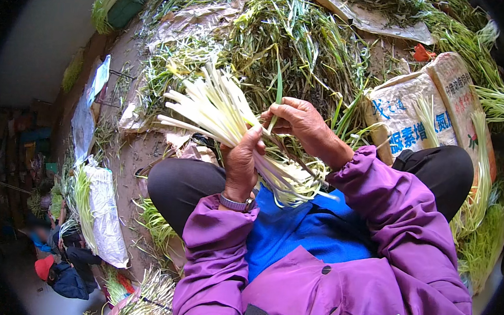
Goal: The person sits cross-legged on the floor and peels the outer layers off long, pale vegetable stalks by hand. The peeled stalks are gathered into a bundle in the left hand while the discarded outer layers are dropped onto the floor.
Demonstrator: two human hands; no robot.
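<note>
My left hand (242,156), with a watch on the wrist, grips a bunch of pale chive-like stalks (220,110). Their white ends fan out to the upper left, and yellow-green leaf ends hang over the blue cloth (308,233) on my lap. Close beside it, my right hand (301,123) pinches a single green leaf (279,82) between thumb and fingers. The leaf points up, away from me; its lower end is close to the bunch. Below my right hand, a thin dark strand runs across the leaf ends. My palms hide part of the stalks.
A heap of green leaves (301,41) lies right before my knees. Printed sacks (415,108) with loose stalks stand at the right. On the left are a white sack (103,212) bearing stalks and a person in a red cap (43,267). A stalk pile (149,300) sits below.
</note>
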